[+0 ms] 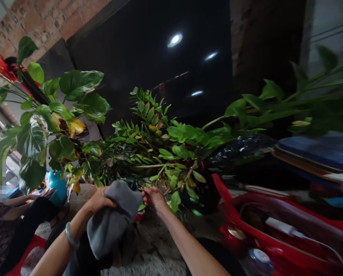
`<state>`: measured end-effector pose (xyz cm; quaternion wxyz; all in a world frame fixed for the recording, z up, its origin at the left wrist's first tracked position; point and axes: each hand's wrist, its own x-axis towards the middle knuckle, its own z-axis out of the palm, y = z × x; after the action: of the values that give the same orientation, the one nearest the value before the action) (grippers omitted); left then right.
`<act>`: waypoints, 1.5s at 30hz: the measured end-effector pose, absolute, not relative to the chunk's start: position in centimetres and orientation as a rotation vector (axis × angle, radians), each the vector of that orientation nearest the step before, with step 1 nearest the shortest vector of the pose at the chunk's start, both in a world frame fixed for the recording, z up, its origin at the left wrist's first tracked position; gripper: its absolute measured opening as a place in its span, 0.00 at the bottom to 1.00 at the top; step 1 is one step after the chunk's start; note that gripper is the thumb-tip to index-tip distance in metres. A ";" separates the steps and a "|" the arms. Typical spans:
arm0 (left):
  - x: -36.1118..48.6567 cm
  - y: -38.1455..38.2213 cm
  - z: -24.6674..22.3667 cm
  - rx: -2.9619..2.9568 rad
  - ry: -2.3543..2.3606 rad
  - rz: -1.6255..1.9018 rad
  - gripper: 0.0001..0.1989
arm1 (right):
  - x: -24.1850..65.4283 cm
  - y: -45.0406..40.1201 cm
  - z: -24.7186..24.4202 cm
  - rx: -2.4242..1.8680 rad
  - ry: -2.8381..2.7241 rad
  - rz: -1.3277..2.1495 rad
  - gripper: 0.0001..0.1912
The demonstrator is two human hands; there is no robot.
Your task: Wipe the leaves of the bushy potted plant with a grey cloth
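A grey cloth hangs from my left hand, whose fingers are wrapped round its upper part. A bangle circles my left wrist. Just right of the cloth, my right hand is closed in a pinch at the lower edge of the green plants; what lies between its fingers is too small to make out. Leafy stems rise directly beyond both hands, some leaves yellow or brown.
A large-leaved plant stands at the left, near a seated person and a blue object. A red container holds a white item with a cord at the lower right. Behind the plants is a glossy black panel.
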<state>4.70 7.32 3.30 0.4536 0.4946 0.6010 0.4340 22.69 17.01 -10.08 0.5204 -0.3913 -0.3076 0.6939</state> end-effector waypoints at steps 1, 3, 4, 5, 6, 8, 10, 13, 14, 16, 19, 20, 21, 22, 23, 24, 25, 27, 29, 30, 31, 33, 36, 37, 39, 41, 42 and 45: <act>4.3 7.3 4.6 1.193 1.469 1.131 0.16 | 22.7 17.0 -10.2 -0.928 -0.737 1.661 0.08; 4.1 8.5 7.1 1.117 1.434 1.346 0.17 | 22.6 17.0 -10.2 -0.911 -0.741 1.649 0.09; 4.1 9.4 7.8 1.079 1.400 1.488 0.18 | 22.6 17.1 -10.1 -0.899 -0.748 1.644 0.08; 4.4 10.3 8.0 1.047 1.367 1.614 0.19 | 22.5 17.1 -10.0 -0.891 -0.754 1.641 0.08; 4.7 11.1 7.7 1.027 1.353 1.698 0.19 | 22.4 17.1 -9.9 -0.887 -0.760 1.640 0.08; 5.3 11.7 5.6 1.071 1.436 1.643 0.18 | 22.2 17.1 -9.7 -0.897 -0.765 1.640 0.09; 5.5 10.8 2.9 1.224 1.578 1.318 0.16 | 22.1 17.1 -9.6 -0.933 -0.750 1.635 0.09; 4.8 7.7 1.0 1.419 1.593 0.842 0.14 | 22.2 17.0 -9.8 -0.964 -0.728 1.644 0.09; 4.4 6.8 1.4 1.441 1.564 0.793 0.15 | 22.4 17.0 -9.9 -0.962 -0.726 1.650 0.09; 3.8 6.1 3.6 1.432 1.535 0.866 0.16 | 22.6 16.9 -10.0 -0.933 -0.730 1.662 0.09; 3.6 7.8 7.5 1.280 1.509 1.294 0.17 | 22.8 17.0 -10.0 -0.874 -0.730 1.655 0.10; 3.7 8.8 8.1 1.219 1.489 1.439 0.18 | 22.7 17.0 -10.0 -0.871 -0.729 1.647 0.10; 3.9 9.9 8.2 1.167 1.469 1.562 0.19 | 22.7 17.0 -9.9 -0.874 -0.728 1.639 0.09; 4.1 10.9 7.7 1.134 1.463 1.651 0.19 | 22.6 17.1 -9.9 -0.881 -0.726 1.632 0.09; 4.4 11.6 6.7 1.128 1.488 1.690 0.19 | 22.5 17.1 -9.8 -0.886 -0.728 1.630 0.09; 4.6 11.9 5.3 1.148 1.549 1.679 0.19 | 22.4 17.2 -9.8 -0.889 -0.731 1.628 0.09; 4.7 11.8 3.6 1.189 1.619 1.617 0.17 | 22.3 17.2 -9.8 -0.893 -0.735 1.628 0.09; 4.8 10.5 0.5 1.349 1.748 1.305 0.15 | 22.4 17.2 -9.8 -0.930 -0.737 1.631 0.09; 4.5 8.4 -1.0 1.464 1.697 1.026 0.14 | 22.6 17.2 -9.9 -0.960 -0.736 1.649 0.08; 4.3 7.4 -0.8 1.487 1.648 0.964 0.14 | 22.7 17.2 -9.9 -0.964 -0.733 1.664 0.08; 4.1 6.6 -0.1 1.483 1.603 0.968 0.14 | 22.9 17.1 -10.0 -0.958 -0.731 1.681 0.08; 3.6 6.2 2.5 1.408 1.551 1.115 0.16 | 23.1 17.1 -10.1 -0.926 -0.736 1.699 0.09; 3.2 7.9 6.2 1.169 1.504 1.491 0.17 | 23.0 16.9 -10.1 -0.859 -0.751 1.670 0.10; 3.2 8.8 6.5 1.099 1.490 1.593 0.17 | 22.9 16.9 -10.0 -0.848 -0.753 1.657 0.10; 3.5 10.1 5.5 1.009 1.518 1.679 0.16 | 22.5 16.9 -9.9 -0.876 -0.748 1.639 0.10; 3.9 10.2 2.8 1.012 1.625 1.552 0.13 | 22.3 16.9 -9.8 -0.938 -0.749 1.622 0.09; 4.0 9.8 1.4 1.047 1.678 1.429 0.12 | 22.2 17.0 -9.8 -0.961 -0.753 1.613 0.09; 3.7 7.0 -1.0 1.186 1.682 1.098 0.12 | 22.1 17.1 -9.9 -0.964 -0.775 1.622 0.08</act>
<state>3.72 7.00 -1.03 0.3937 0.4674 0.6628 0.4328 22.13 17.06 -9.87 0.5235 -0.4028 -0.3238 0.6774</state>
